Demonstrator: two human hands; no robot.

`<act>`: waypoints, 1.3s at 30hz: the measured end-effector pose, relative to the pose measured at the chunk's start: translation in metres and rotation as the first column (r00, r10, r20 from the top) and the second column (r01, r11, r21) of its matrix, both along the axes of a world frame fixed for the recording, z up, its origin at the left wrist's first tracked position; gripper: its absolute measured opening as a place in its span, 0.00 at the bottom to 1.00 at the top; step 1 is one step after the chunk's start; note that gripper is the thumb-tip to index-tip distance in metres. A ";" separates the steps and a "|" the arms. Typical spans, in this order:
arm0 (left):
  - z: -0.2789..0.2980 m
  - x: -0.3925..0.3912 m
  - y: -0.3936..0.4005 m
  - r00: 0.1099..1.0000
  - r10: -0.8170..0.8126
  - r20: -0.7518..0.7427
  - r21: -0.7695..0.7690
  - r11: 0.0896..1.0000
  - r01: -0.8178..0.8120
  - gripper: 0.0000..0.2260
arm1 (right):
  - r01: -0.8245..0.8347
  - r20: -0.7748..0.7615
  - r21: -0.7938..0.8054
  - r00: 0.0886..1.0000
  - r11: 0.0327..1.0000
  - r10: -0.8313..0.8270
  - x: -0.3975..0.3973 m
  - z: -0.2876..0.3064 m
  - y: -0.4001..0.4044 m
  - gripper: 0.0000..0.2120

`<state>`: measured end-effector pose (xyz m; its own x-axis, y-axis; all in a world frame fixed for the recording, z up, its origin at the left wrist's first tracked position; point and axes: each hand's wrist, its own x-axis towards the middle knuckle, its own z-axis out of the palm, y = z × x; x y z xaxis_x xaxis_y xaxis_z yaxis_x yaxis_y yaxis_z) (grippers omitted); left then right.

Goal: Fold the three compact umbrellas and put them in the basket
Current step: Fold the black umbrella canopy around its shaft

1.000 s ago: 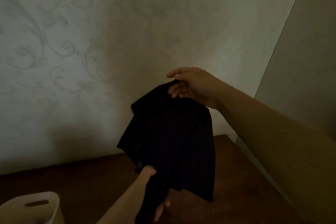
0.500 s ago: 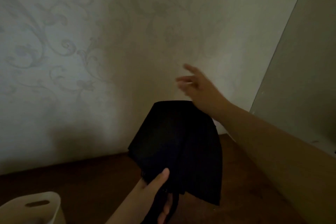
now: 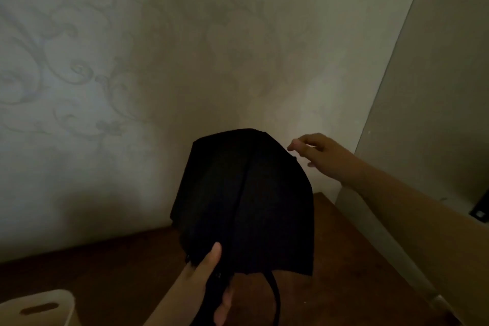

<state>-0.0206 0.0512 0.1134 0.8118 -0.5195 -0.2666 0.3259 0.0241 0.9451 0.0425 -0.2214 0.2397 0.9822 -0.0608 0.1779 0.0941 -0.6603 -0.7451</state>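
Black matte umbrella [image 3: 246, 201] fabric (creased) — left hand [image 3: 209, 280] grips its handle.

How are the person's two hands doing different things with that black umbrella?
The left hand grips the black umbrella low, at its handle end; the right hand holds nothing. The left hand's fingers curl round it; the right hand's fingers are loosely spread beside the canopy's top. Both are bare.

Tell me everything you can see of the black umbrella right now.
The black umbrella is half collapsed, its dark fabric canopy hanging in loose panels with a fold line down the middle. It is held upright in the air above the brown floor. The left hand grips it at the bottom, and a thin strap dangles below. The right hand hovers by its upper right edge; contact is unclear.
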 end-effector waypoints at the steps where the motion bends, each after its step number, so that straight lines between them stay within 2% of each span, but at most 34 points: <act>1: -0.005 0.001 0.002 0.998 0.062 0.025 0.009 0.998 -0.063 0.27 | -0.039 -0.038 0.011 0.999 0.999 0.039 -0.001 0.000 -0.001 0.17; 3: -0.011 0.002 0.007 0.999 0.000 0.033 -0.005 1.000 0.000 0.42 | -0.122 -0.151 0.114 0.979 0.986 0.138 -0.002 -0.002 0.000 0.17; 4: -0.006 0.006 0.006 0.998 0.060 0.007 -0.027 0.998 -0.060 0.46 | -0.152 -0.168 0.167 0.969 0.974 0.180 -0.003 -0.003 0.001 0.15; 6: -0.001 0.009 0.005 0.999 0.042 -0.006 -0.086 0.995 -0.042 0.37 | -0.160 -0.134 0.251 0.971 0.955 0.198 -0.002 -0.003 0.006 0.09; 8: 0.004 0.011 0.001 0.999 0.050 0.001 -0.112 0.992 -0.049 0.28 | -0.139 -0.111 0.297 0.978 0.945 0.179 -0.002 0.000 0.011 0.07; 11: 0.011 0.008 -0.001 0.996 0.074 0.051 -0.136 0.989 -0.066 0.28 | -0.054 -0.145 0.307 0.984 0.950 0.102 0.000 0.004 0.011 0.14; 14: 0.016 0.007 0.002 0.995 0.087 0.050 -0.104 0.991 -0.081 0.27 | 0.012 -0.272 0.312 0.959 0.950 0.078 -0.002 0.005 0.010 0.25; 17: 0.023 0.005 0.004 0.994 0.093 0.057 -0.091 0.992 -0.087 0.23 | -0.022 -0.321 0.352 0.936 0.936 0.142 -0.005 0.003 0.015 0.26; 21: 0.027 0.007 0.007 0.989 0.121 0.083 -0.091 0.989 -0.114 0.24 | 0.130 -0.307 0.289 0.951 0.949 -0.037 -0.001 0.006 0.018 0.29; 24: 0.029 0.009 0.011 0.985 0.120 0.121 -0.068 0.991 -0.112 0.26 | 0.127 -0.484 0.075 0.872 0.989 -0.075 -0.007 0.011 0.021 0.33; 25: 0.030 0.010 0.012 0.986 0.116 0.121 -0.058 0.992 -0.110 0.27 | 0.107 -0.557 0.059 0.828 0.992 -0.056 -0.010 0.012 0.023 0.36; 27: 0.032 0.010 0.014 0.987 0.121 0.106 -0.065 0.991 -0.115 0.26 | 0.059 -0.647 0.149 0.760 0.987 0.053 -0.013 0.011 0.027 0.41; 28: 0.032 0.010 0.015 0.987 0.123 0.101 -0.077 0.990 -0.115 0.26 | 0.041 -0.639 0.239 0.759 0.970 0.126 -0.014 0.009 0.030 0.41; 30: 0.032 0.012 0.016 0.987 0.114 0.117 -0.093 0.990 -0.104 0.26 | 0.029 -0.523 0.445 0.820 0.895 0.233 -0.014 0.007 0.037 0.36; 33: 0.033 0.015 0.021 0.988 0.117 0.101 -0.107 0.989 -0.106 0.26 | -0.005 -0.265 0.664 0.934 0.748 0.241 -0.009 0.010 0.046 0.24; 35: 0.032 0.020 0.026 0.989 0.113 0.096 -0.115 0.988 -0.102 0.27 | -0.038 -0.143 0.670 0.974 0.741 0.179 -0.004 0.017 0.049 0.23; 37: 0.034 0.025 0.032 0.987 0.115 0.111 -0.113 0.988 -0.103 0.27 | -0.057 -0.115 0.574 0.982 0.817 0.149 -0.002 0.026 0.052 0.21; 39: 0.036 0.030 0.037 0.986 0.122 0.115 -0.119 0.987 -0.108 0.27 | -0.094 -0.115 0.522 0.977 0.848 0.179 -0.002 0.034 0.056 0.21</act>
<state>0.0097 0.0887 0.1497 0.8907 -0.4416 -0.1075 0.1973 0.1627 0.9668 0.0410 -0.1649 0.2741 0.9993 0.0358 0.0061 0.0122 -0.1714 -0.9851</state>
